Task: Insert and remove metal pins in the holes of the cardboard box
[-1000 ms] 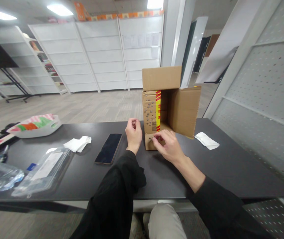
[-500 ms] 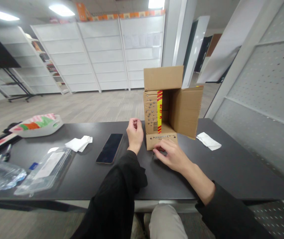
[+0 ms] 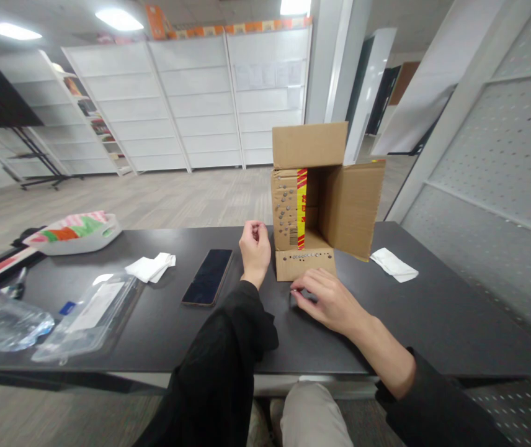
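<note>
A cardboard box (image 3: 284,236) stands on the dark table with its flaps spread open. Several small grey metal heads, like screw heads, dot its left front panel, and a row of them lines the lower flap (image 3: 306,270). Left of the box, my left hand (image 3: 255,248) is raised with its fingers curled closed; what it holds, if anything, is hidden. In front of the lower flap is my right hand (image 3: 328,301), thumb and forefinger pinching a tiny screw (image 3: 294,290), apart from the cardboard.
A phone (image 3: 207,277) lies left of my left arm. Further left are a folded tissue (image 3: 151,267), a clear plastic case (image 3: 91,320), a water bottle (image 3: 7,323) and a white basket (image 3: 74,244). Another tissue (image 3: 393,264) lies right of the box on the table (image 3: 437,323).
My right hand has drawn back from the lower flap toward me, baring the row of heads. The pinched screw has tilted. My left hand stays curled beside the box.
</note>
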A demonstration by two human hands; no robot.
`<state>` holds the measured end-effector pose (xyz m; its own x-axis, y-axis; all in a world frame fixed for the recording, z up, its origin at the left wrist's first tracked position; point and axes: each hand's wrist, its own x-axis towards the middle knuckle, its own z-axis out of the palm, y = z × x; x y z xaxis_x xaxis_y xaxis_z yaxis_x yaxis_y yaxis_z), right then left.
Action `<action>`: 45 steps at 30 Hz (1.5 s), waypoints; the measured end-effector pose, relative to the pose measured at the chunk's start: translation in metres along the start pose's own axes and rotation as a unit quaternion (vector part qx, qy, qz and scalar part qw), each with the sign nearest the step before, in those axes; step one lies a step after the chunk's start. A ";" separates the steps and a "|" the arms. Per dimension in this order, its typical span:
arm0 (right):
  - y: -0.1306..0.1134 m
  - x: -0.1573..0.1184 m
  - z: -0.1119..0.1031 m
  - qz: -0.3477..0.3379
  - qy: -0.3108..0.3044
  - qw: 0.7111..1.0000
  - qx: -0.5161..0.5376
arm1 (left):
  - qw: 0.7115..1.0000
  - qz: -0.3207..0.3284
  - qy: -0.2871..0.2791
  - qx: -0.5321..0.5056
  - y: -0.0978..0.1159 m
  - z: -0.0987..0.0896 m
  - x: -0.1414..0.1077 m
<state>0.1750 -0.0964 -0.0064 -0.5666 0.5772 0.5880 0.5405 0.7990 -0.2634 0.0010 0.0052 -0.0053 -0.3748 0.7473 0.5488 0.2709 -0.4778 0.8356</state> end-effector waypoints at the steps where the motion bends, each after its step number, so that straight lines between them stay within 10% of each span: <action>1: 0.001 0.000 0.000 0.001 0.001 1.000 0.000 | 1.000 -0.001 -0.001 -0.001 0.001 0.000 0.000; 45: 0.002 -0.001 0.007 0.009 -0.118 0.992 0.051 | 1.000 0.000 -0.001 -0.005 0.005 -0.001 -0.001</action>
<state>0.1724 -0.0946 -0.0131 -0.6936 0.6058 0.3899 0.4933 0.7938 -0.3558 0.0021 0.0017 -0.0015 -0.3730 0.7479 0.5490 0.2624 -0.4825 0.8356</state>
